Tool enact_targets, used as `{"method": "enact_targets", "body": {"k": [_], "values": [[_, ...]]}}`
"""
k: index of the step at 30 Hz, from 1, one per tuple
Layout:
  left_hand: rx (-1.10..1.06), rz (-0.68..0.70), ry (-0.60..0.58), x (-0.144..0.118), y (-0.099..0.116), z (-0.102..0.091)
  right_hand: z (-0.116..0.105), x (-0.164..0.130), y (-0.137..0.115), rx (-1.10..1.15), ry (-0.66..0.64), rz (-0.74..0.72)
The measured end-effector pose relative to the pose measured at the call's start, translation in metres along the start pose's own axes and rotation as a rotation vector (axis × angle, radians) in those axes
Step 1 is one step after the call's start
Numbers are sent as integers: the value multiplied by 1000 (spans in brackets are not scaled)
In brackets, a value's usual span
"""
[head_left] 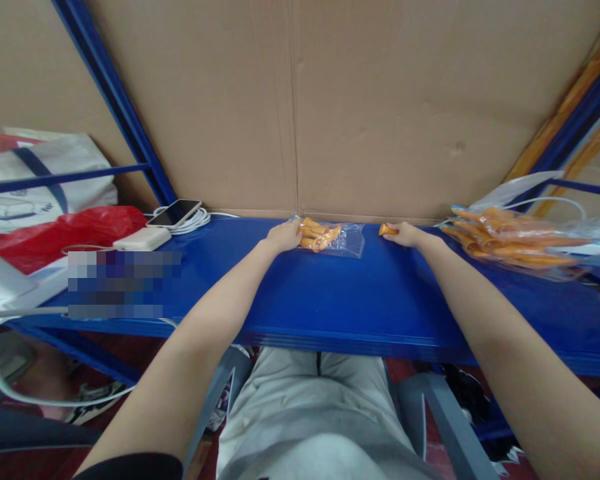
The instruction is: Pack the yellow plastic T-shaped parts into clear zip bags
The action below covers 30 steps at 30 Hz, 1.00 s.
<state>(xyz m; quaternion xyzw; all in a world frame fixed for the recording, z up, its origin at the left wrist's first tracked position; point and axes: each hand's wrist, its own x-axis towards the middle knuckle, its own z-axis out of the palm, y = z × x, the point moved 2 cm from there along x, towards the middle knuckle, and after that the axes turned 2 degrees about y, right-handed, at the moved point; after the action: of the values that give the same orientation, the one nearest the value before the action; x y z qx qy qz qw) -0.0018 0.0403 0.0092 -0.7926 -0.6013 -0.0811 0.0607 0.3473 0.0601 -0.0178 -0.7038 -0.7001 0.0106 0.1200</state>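
The left hand (284, 236) is pinching the small clear plastic bag of orange pieces (330, 239) lying on the blue metal shelf (330, 300); the right hand (405, 234), just beside the bag, is grasping 1 orange piece (387, 230).

A blue counter (330, 300) runs across the room, backed by a big sheet of brown cardboard (380, 100) with a crease down its middle. Blue metal shelf posts (115, 100) slant up on the left, and more blue and orange rails (575, 100) on the right. Below the counter the floor (105, 347) looks dark red. The light is even and dull.
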Motion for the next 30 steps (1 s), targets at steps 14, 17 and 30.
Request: {"method": "enact_targets", "body": {"k": [14,17,30], "values": [[44,-11,11,-5,5,-6,-3,-26,-43,-141,-35,-109],[54,-11,2,-4,4,-5,-18,-29,-43,-259,15,-60],[68,22,-4,-2,2,-3,-26,-38,-19,-76,-147,94]]}}
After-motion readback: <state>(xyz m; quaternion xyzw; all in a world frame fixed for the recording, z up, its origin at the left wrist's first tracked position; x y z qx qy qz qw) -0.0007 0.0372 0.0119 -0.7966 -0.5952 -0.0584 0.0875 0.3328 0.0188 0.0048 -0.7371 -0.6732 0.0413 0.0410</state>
